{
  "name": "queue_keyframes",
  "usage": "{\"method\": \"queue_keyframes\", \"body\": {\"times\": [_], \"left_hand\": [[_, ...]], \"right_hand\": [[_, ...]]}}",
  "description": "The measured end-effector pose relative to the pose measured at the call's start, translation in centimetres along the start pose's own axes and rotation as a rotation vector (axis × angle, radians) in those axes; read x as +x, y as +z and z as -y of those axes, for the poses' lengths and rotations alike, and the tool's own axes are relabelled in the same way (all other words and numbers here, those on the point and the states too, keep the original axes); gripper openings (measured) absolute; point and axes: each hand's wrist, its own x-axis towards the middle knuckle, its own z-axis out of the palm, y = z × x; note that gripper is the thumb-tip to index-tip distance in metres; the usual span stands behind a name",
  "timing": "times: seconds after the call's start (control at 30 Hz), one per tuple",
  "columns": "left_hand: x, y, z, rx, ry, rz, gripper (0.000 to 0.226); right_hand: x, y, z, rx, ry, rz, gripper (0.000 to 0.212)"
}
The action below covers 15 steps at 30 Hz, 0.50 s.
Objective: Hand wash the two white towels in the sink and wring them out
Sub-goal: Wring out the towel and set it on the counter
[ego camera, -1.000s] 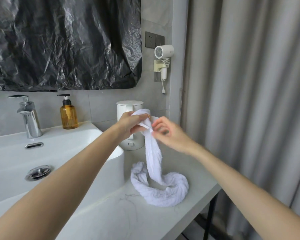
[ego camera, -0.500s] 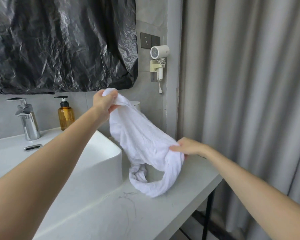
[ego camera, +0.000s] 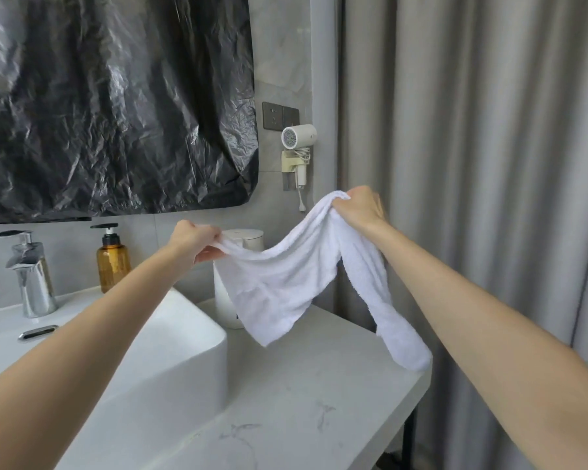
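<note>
While the left hand (ego camera: 197, 240) and right hand (ego camera: 358, 206) each clamped a bunched edge of the white terry towel (ego camera: 286, 279), it hung above the grey marble bench (ego camera: 302, 385) beside the white ceramic sink (ego camera: 190, 334); twisted tail suggested wringing done, second towel unseen.

My only camera sits on my head, looking forward and slightly down, close over the counter (ego camera: 302, 388) right of the sink (ego camera: 197, 323), facing the wall (ego camera: 286, 79).
</note>
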Motion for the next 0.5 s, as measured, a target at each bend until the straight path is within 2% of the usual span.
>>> {"method": "queue_keyframes", "body": {"times": [0.1, 0.2, 0.27, 0.33, 0.4, 0.5], "left_hand": [[-0.7, 0.9, 0.6, 0.135, 0.019, 0.096, 0.037], [-1.7, 2.2, 1.1, 0.229, 0.113, 0.272, 0.045], [-2.3, 3.6, 1.1, 0.315, 0.201, 0.392, 0.048], [-2.7, 5.2, 1.1, 0.355, 0.275, 0.459, 0.039], [-2.6, 6.4, 1.3, 0.351, 0.330, 0.433, 0.021], [-1.9, 6.9, 1.9, 0.390, 0.365, 0.331, 0.013]], "right_hand": [[-0.2, 0.4, -0.5, 0.005, -0.042, 0.024, 0.040], [-0.8, 0.6, 0.2, -0.009, -0.073, 0.133, 0.041], [-1.2, 1.0, 0.7, 0.067, -0.084, 0.267, 0.037], [-1.5, 1.5, 1.0, 0.138, -0.114, 0.436, 0.023], [-1.7, 1.6, 0.9, 0.172, -0.135, 0.569, 0.011], [-1.9, 1.5, 0.0, 0.284, -0.102, 0.652, 0.031]]}}
